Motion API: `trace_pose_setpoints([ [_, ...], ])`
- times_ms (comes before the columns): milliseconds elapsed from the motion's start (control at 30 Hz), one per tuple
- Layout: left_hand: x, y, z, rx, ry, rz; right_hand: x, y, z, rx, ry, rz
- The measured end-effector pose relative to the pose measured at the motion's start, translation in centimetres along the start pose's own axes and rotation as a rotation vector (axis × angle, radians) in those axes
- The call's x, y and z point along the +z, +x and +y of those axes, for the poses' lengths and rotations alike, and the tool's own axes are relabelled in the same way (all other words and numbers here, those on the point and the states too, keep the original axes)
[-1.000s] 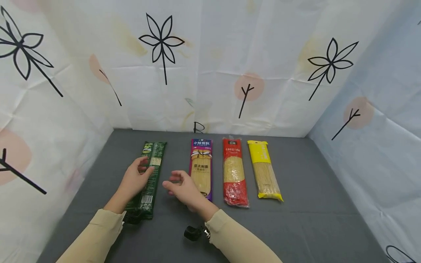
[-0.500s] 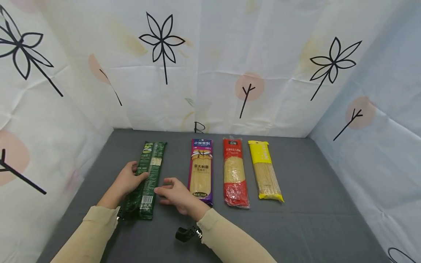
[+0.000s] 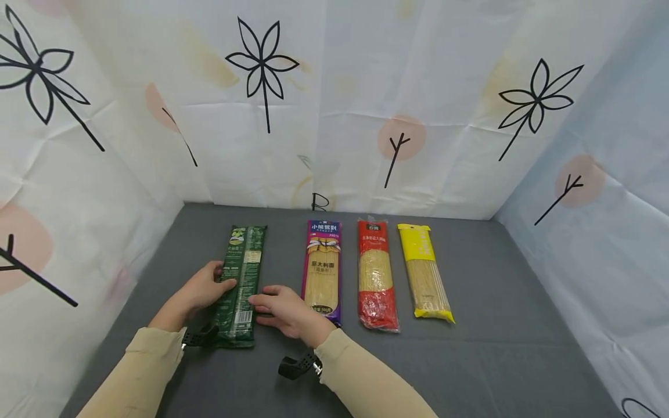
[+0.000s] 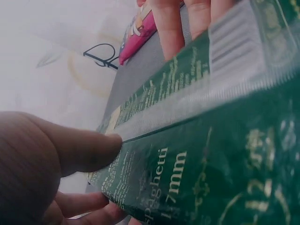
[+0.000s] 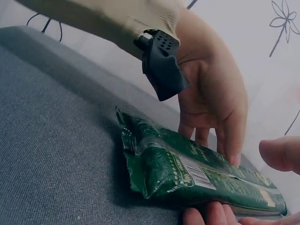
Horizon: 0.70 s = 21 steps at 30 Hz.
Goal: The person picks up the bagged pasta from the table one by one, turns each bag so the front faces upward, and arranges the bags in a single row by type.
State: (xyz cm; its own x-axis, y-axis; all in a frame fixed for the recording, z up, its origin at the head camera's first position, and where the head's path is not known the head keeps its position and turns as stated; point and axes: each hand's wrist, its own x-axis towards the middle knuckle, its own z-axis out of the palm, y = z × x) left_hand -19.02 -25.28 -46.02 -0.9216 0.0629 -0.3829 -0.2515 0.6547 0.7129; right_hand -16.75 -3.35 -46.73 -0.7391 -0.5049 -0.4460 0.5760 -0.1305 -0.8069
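A green spaghetti packet (image 3: pixel 243 284) lies back side up at the left of the grey table. My left hand (image 3: pixel 201 290) holds its left edge; in the left wrist view the thumb (image 4: pixel 89 147) presses on top and the fingers lie along the side. From the other side, my right hand (image 3: pixel 287 310) has its fingers at the packet's right edge. Its thumb (image 5: pixel 281 153) is raised off the packet in the right wrist view. Just beyond the right hand lies a purple pasta packet (image 3: pixel 322 273), partly covered by that hand in the head view.
Farther right on the grey tabletop (image 3: pixel 502 360) lie a red pasta packet (image 3: pixel 375 273) and a yellow-topped noodle packet (image 3: pixel 425 273). A white printed cloth (image 3: pixel 345 87) closes off the back and both sides. Each wrist wears a black camera (image 3: pixel 295 367).
Both hands have come down and closer to the green packet's edges, the left taking hold. The packet's near end has shifted slightly right, so it lies straighter. The other packets stay put.
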Motion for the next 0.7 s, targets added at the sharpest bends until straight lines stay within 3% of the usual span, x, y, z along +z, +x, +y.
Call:
trace_pose_setpoints([
  [200,0.41,-0.41,-0.03,0.019,-0.062,-0.031,0.18,0.09,0.23,0.002,-0.082,-0.014],
  [367,0.60,-0.54,-0.03,0.034,-0.096,-0.040,0.34,-0.27,0.48,-0.037,-0.179,-0.001],
  [567,0.67,-0.56,-0.14,0.024,-0.197,-0.069,0.26,-0.68,0.59,-0.104,-0.346,0.045],
  [700,0.81,-0.66,0.13,0.028,-0.260,-0.074,0.19,-0.82,0.49,-0.121,-0.318,0.059],
])
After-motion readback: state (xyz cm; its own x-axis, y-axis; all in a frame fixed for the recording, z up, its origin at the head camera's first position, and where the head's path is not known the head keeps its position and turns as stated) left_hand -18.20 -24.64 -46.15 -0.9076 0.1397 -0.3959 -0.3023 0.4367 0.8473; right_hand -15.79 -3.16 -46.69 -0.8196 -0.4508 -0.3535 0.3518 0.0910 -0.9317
